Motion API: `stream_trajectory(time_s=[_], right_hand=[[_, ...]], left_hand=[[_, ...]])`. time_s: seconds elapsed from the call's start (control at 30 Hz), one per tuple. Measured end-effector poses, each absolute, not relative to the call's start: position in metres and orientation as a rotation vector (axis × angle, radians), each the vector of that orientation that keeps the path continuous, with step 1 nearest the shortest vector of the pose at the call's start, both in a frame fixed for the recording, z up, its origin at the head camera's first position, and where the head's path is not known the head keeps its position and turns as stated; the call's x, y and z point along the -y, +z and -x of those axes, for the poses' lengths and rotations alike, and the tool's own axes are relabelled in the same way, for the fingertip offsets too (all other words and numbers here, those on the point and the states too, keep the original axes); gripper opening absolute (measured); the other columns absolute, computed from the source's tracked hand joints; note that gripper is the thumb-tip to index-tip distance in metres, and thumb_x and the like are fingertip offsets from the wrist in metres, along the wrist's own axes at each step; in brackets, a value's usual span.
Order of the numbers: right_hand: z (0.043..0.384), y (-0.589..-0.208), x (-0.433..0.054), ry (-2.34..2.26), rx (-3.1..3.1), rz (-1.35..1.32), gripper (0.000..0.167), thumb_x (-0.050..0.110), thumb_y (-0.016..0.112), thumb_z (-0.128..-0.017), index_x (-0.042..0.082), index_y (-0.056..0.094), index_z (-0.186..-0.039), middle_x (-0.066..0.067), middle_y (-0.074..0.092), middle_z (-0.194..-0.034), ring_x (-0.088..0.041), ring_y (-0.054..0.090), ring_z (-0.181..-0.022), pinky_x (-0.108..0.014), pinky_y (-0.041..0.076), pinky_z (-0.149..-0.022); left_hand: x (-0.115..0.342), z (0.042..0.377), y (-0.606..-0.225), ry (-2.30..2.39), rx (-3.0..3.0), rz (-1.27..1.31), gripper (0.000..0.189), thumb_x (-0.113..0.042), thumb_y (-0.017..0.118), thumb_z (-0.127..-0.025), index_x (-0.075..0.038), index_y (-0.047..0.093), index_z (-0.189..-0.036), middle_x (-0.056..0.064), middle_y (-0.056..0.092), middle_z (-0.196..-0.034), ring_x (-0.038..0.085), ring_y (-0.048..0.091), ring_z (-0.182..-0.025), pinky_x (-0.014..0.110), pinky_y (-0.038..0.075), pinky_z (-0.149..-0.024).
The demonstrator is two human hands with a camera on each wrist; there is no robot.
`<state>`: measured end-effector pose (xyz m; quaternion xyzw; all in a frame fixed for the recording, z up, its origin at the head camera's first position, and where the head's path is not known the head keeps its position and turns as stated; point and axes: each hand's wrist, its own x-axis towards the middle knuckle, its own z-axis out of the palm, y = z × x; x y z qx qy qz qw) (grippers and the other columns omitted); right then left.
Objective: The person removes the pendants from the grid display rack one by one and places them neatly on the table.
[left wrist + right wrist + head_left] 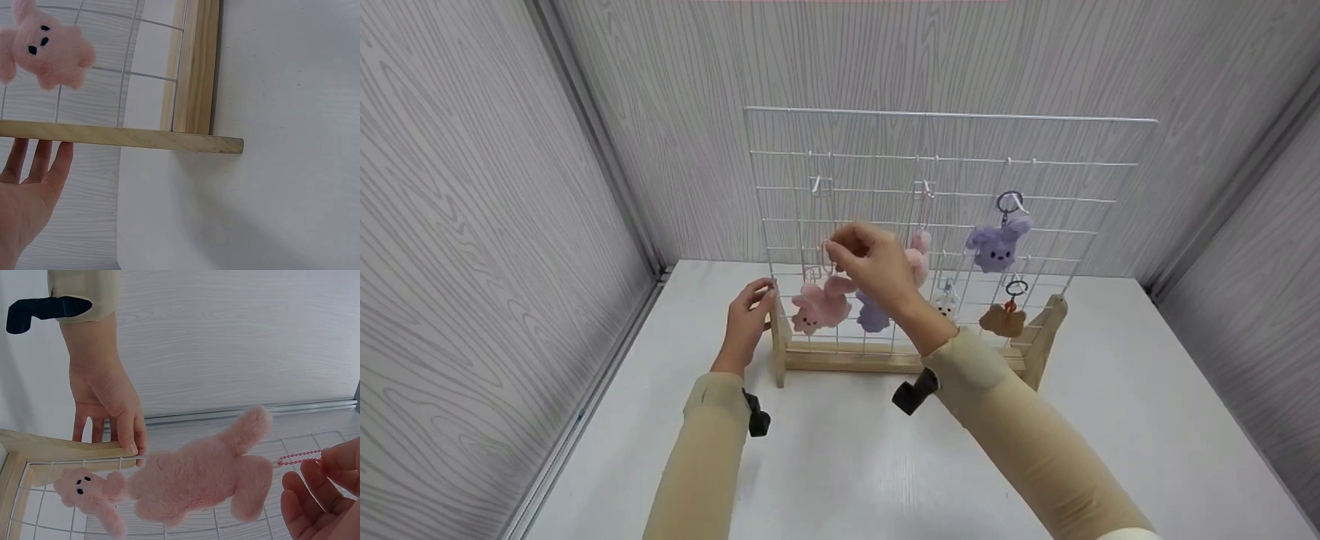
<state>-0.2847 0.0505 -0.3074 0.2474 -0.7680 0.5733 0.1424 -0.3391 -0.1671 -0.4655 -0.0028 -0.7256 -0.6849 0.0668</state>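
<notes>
My right hand (874, 266) pinches the pink bead chain (301, 457) of a pink plush keychain (197, 481), in front of the white wire grid (877, 193). In the right wrist view this plush hangs with its back showing, its long ears toward the hand. A second pink plush (53, 50), its face showing, hangs on the grid close by. My left hand (748, 315) grips the left wooden post (140, 138) of the display stand, its fingertips at the post's edge.
On the grid's right side hang a purple plush keychain (996, 247) and a brown one (1003, 321). Between them and my right hand are a small white plush (945, 306) and another pink one (919, 259), partly covered. An upper-left hook (816, 184) is bare.
</notes>
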Motion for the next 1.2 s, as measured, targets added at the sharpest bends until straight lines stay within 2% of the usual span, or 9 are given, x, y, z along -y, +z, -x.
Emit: stream_trajectory(time_s=[0.27, 0.43, 0.53, 0.67, 0.77, 1.2], right_hand=[[0.275, -0.328, -0.056, 1.673, 2.198, -0.756, 0.009, 0.008, 0.065, -0.088, 0.000, 0.067, -0.089, -0.008, 0.063, -0.077, -0.019, 0.058, -0.068, -0.023, 0.048, -0.060], [0.264, -0.339, -0.056, 1.687, 2.206, -0.795, 0.009, 0.005, 0.064, -0.087, -0.003, 0.066, -0.090, -0.012, 0.063, -0.078, -0.023, 0.057, -0.068, -0.021, 0.046, -0.057], [0.255, -0.344, -0.055, 1.701, 2.228, -0.806, 0.008, 0.004, 0.064, -0.088, -0.003, 0.065, -0.090, -0.010, 0.062, -0.077, -0.019, 0.057, -0.068, -0.021, 0.046, -0.059], [0.235, -0.339, -0.052, 1.704, 2.261, -0.841, 0.008, 0.002, 0.062, -0.088, -0.006, 0.064, -0.090, -0.013, 0.062, -0.077, -0.017, 0.055, -0.067, -0.020, 0.046, -0.060], [0.222, -0.335, -0.051, 1.713, 2.272, -0.866, 0.011, -0.001, 0.061, -0.088, -0.010, 0.063, -0.093, -0.018, 0.061, -0.080, -0.020, 0.053, -0.068, -0.019, 0.045, -0.060], [0.207, -0.369, -0.058, 1.759, 2.360, -0.843, 0.010, 0.000, 0.061, -0.089, -0.007, 0.064, -0.094, -0.018, 0.063, -0.082, -0.016, 0.052, -0.069, -0.019, 0.046, -0.061]], left_hand=[[0.168, 0.340, -0.466, -2.049, 2.208, -0.003, 0.031, -0.025, 0.051, -0.098, -0.017, 0.052, -0.128, 0.010, 0.048, -0.126, 0.025, 0.049, -0.112, 0.044, 0.049, -0.084], [0.168, 0.341, -0.466, -2.046, 2.213, -0.011, 0.032, -0.025, 0.050, -0.098, -0.016, 0.051, -0.128, 0.011, 0.048, -0.126, 0.025, 0.049, -0.113, 0.044, 0.048, -0.085], [0.169, 0.341, -0.466, -2.049, 2.218, -0.010, 0.032, -0.024, 0.050, -0.098, -0.016, 0.051, -0.129, 0.010, 0.048, -0.126, 0.025, 0.049, -0.113, 0.045, 0.048, -0.085], [0.170, 0.340, -0.465, -2.051, 2.226, -0.017, 0.032, -0.024, 0.049, -0.099, -0.017, 0.051, -0.130, 0.009, 0.048, -0.127, 0.025, 0.048, -0.113, 0.044, 0.048, -0.086], [0.170, 0.339, -0.465, -2.053, 2.223, -0.011, 0.034, -0.025, 0.049, -0.098, -0.015, 0.049, -0.131, 0.010, 0.047, -0.128, 0.025, 0.047, -0.115, 0.045, 0.048, -0.086], [0.168, 0.343, -0.467, -2.075, 2.235, -0.055, 0.034, -0.025, 0.048, -0.099, -0.019, 0.050, -0.132, 0.010, 0.046, -0.129, 0.024, 0.047, -0.115, 0.042, 0.048, -0.087]])
